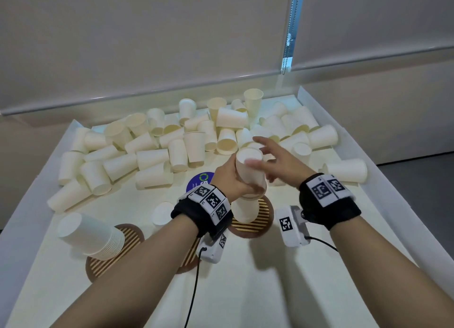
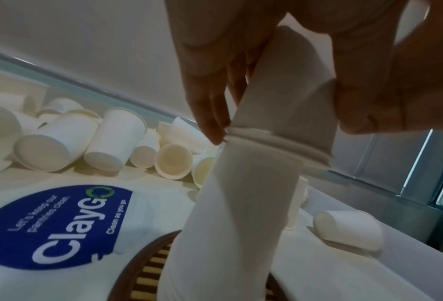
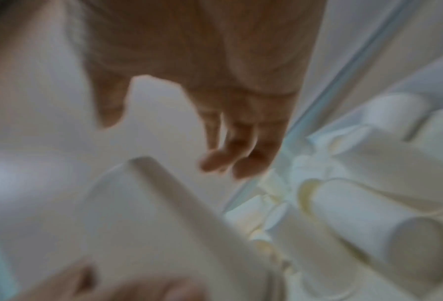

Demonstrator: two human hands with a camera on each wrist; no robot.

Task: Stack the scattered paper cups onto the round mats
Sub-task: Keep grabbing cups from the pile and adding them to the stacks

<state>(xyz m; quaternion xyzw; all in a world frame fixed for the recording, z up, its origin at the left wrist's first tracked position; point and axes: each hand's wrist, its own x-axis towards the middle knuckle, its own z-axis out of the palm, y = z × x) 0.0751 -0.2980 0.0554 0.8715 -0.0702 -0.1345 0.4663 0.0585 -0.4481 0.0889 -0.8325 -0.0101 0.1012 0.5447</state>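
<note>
cup pile [image 1: 196, 136] behind mats [image 1: 264, 219], stack [image 1: 93, 236] on left mat [image 1: 108, 261]

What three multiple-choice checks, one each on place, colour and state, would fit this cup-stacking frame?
1. Where is the tall finished stack?
A. near-left mat
B. far-right corner
C. on the sticker

2. What colour is the round sticker?
A. red
B. blue
C. yellow

3. What is the left hand doing?
A. resting flat
B. hanging idle
C. gripping an upside-down cup

Answers:
1 A, it stands on the striped mat at the near left.
2 B, blue with white lettering.
3 C, its fingers wrap the cup above the stack beneath.
</note>
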